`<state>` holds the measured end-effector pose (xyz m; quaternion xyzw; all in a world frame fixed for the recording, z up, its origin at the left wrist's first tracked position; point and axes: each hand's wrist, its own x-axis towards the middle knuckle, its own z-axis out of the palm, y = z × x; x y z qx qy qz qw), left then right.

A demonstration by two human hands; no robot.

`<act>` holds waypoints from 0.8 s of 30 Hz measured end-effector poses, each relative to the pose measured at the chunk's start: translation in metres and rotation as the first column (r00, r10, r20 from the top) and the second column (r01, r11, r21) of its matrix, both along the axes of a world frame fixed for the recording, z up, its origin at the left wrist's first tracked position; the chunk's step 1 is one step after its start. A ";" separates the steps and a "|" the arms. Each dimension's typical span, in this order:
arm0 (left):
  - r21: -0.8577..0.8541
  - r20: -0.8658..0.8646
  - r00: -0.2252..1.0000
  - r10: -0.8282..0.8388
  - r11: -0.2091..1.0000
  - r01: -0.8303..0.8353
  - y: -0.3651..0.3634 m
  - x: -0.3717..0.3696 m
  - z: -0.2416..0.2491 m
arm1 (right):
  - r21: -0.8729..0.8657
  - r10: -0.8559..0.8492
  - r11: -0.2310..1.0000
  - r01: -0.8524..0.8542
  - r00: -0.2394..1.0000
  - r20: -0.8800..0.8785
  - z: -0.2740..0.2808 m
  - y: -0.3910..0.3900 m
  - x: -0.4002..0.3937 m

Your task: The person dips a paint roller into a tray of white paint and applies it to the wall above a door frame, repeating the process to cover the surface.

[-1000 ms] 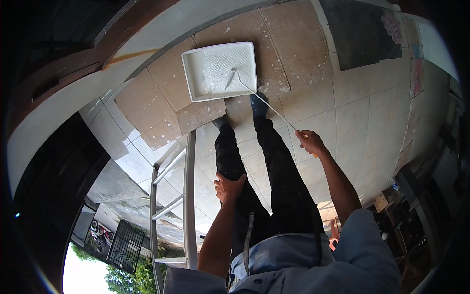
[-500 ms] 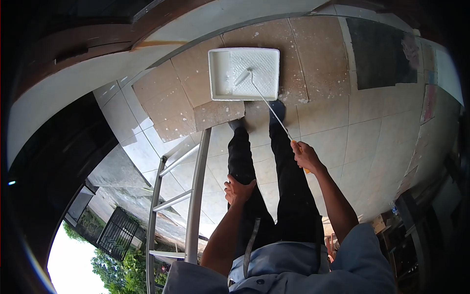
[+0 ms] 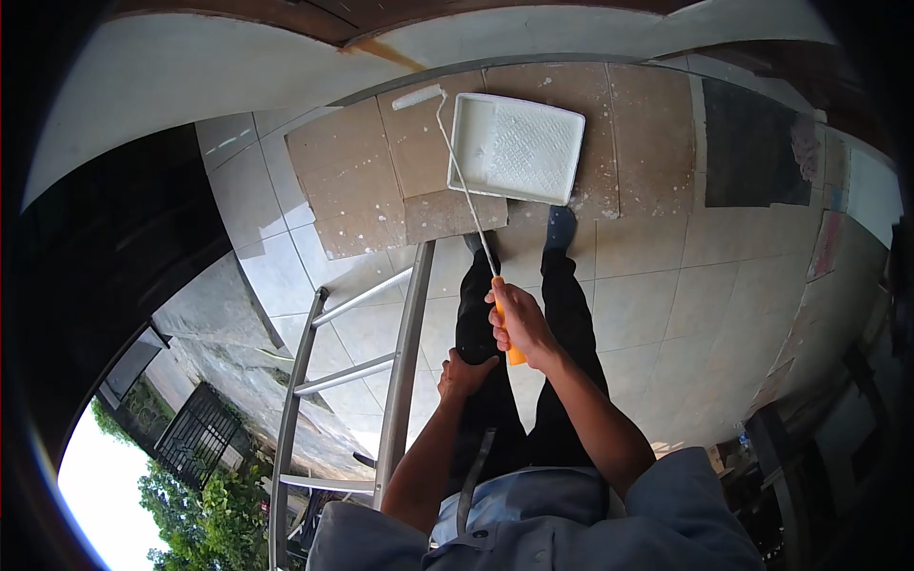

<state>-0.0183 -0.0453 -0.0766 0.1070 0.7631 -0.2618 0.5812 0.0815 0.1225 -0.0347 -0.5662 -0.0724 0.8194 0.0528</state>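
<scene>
My right hand (image 3: 522, 325) is closed around the orange handle of a paint roller (image 3: 417, 98). Its long wire arm slants up to a white roller head, which is off the left side of the paint tray (image 3: 519, 197). White paint covers the tray's ribbed slope and the well at its left. My left hand (image 3: 464, 374) rests on my left knee, thumb and fingers apart, holding nothing; some fingertips are hidden. Both my feet are just below the tray.
Paint-spotted cardboard (image 3: 345, 186) lies under the tray along a white wall (image 3: 257, 52). An aluminium ladder (image 3: 407, 352) stands close by my left leg. A dark mat (image 3: 752, 143) is at the right. Dark furniture (image 3: 795, 476) stands at the lower right.
My right hand has moved left and raised the roller out of the tray, past its left edge. My left hand stays on the knee. The view has shifted slightly.
</scene>
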 end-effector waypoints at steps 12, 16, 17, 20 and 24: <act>0.545 0.136 0.942 0.307 0.771 -0.330 -0.042 -0.081 -0.002 | 0.070 -0.113 0.991 0.113 0.994 0.007 0.054 0.012 -0.109; 0.635 0.221 0.889 0.401 0.632 -0.443 -0.031 -0.104 0.000 | 0.081 -0.117 0.990 0.115 0.993 0.018 0.096 -0.007 -0.108; 0.648 0.204 0.882 0.425 0.616 -0.447 -0.026 -0.108 0.003 | 0.105 -0.105 0.989 0.102 0.994 0.023 0.094 -0.008 -0.109; 0.654 0.222 0.853 0.472 0.577 -0.489 -0.018 -0.116 0.008 | 0.151 -0.092 0.985 0.081 0.994 0.065 0.058 -0.002 -0.116; 0.635 0.234 0.820 0.522 0.557 -0.535 -0.018 -0.122 0.011 | 0.129 -0.081 0.989 0.066 0.990 0.115 0.036 0.009 -0.120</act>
